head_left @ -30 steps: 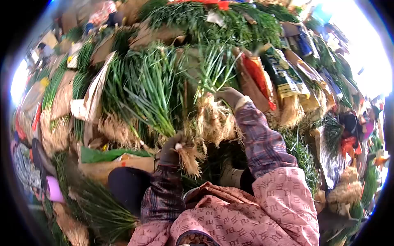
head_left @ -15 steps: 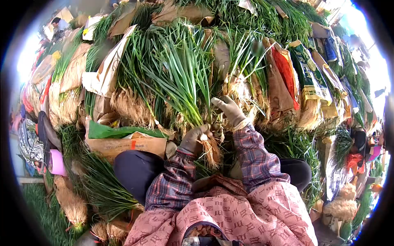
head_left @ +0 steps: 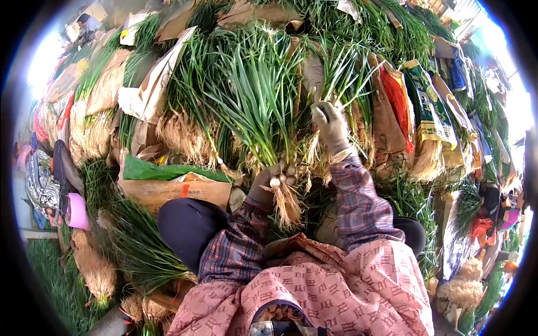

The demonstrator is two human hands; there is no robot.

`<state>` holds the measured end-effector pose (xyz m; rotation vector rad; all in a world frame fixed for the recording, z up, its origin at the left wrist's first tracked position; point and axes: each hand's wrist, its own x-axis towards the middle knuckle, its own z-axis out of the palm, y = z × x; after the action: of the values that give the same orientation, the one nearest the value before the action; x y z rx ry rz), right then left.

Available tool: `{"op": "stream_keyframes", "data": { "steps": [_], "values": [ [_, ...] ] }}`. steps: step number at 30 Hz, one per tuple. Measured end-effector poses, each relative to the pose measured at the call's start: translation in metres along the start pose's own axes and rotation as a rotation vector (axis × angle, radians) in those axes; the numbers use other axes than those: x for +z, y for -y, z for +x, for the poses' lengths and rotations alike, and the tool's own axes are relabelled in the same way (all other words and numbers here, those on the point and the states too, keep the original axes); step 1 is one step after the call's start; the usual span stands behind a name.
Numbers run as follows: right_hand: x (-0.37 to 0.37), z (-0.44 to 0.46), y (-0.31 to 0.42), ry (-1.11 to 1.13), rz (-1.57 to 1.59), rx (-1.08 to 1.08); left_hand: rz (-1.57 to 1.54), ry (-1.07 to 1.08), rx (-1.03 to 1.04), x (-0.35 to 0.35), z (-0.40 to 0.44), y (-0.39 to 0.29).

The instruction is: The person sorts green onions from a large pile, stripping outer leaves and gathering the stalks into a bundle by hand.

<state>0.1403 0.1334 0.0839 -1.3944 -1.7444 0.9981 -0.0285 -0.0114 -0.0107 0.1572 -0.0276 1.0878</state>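
My gloved left hand (head_left: 264, 183) is closed around the stems of a bunch of bulb plants (head_left: 255, 106). Long flat green leaves fan upward from it, while small white bulbs and stringy pale roots (head_left: 287, 204) hang below the fist. To the right and higher up, my gloved right hand (head_left: 332, 124) has its fingers curled together at the base of some loose bulb plants (head_left: 343, 70). It seems to pinch a stem there, though the fingertips partly hide it. Both wrists come out of plaid sleeves.
Rows of rooted bundles, several in brown paper wraps (head_left: 103, 84), run across in front. A green and brown paper sheet (head_left: 174, 187) lies beside my left knee. More leafy bundles (head_left: 148, 246) lie at left. A red wrap (head_left: 397, 106) stands at right. A person (head_left: 88, 27) is far back left.
My right hand has moved up and away from the bunch to the loose plants, and its fingers have closed. The left hand keeps its hold, with the bulbs turned more toward me.
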Motion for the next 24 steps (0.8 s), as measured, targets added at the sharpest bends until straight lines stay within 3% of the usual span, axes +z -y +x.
{"op": "stream_keyframes", "data": {
  "steps": [1,2,4,5,7,8,9,10,12,13,15,17,19,22,24],
  "values": [
    [-0.006,0.013,-0.031,-0.093,-0.314,-0.446,0.003,0.098,0.013,-0.013,0.002,-0.002],
    [-0.016,0.02,-0.059,0.026,-0.455,-0.378,0.008,0.196,0.023,-0.025,0.005,-0.003],
    [-0.047,0.014,-0.084,-0.015,-0.768,-0.142,0.03,0.338,0.018,-0.032,0.01,-0.004],
    [-0.061,0.008,-0.072,0.038,-0.734,0.284,0.049,0.379,0.004,-0.033,0.011,-0.005],
    [-0.061,-0.011,-0.048,-0.198,-0.917,-0.121,0.051,0.395,-0.016,-0.036,0.015,-0.006],
    [-0.048,-0.015,-0.034,-0.254,-0.883,-0.204,-0.008,0.262,-0.019,-0.016,0.011,-0.003],
    [-0.033,-0.022,-0.013,-0.148,-0.646,-0.283,-0.064,0.13,-0.025,0.006,0.007,0.0],
    [-0.017,-0.025,0.018,0.038,-0.614,-0.264,0.013,0.109,0.017,0.008,0.008,0.002],
    [0.02,-0.026,0.054,0.196,-0.782,-0.134,0.16,-0.124,0.056,0.024,0.005,0.005],
    [0.03,-0.021,0.074,0.335,-0.829,0.038,0.233,-0.237,0.075,0.029,0.004,0.006],
    [0.054,-0.005,0.057,0.385,-1.125,0.008,0.289,-0.387,0.081,0.022,0.007,0.009],
    [0.056,0.001,0.059,0.545,-1.161,-0.023,0.424,-0.618,0.095,0.033,0.008,0.011],
    [0.048,-0.001,0.052,0.531,-1.08,-0.062,0.689,-0.571,0.114,0.028,0.013,0.009],
    [0.044,0.003,0.038,0.472,-1.048,0.067,1.219,-0.499,0.073,0.037,0.014,0.006],
    [0.045,0.011,0.017,0.44,-0.993,0.162,1.189,-0.514,0.082,0.046,0.018,0.008]
  ]
}}
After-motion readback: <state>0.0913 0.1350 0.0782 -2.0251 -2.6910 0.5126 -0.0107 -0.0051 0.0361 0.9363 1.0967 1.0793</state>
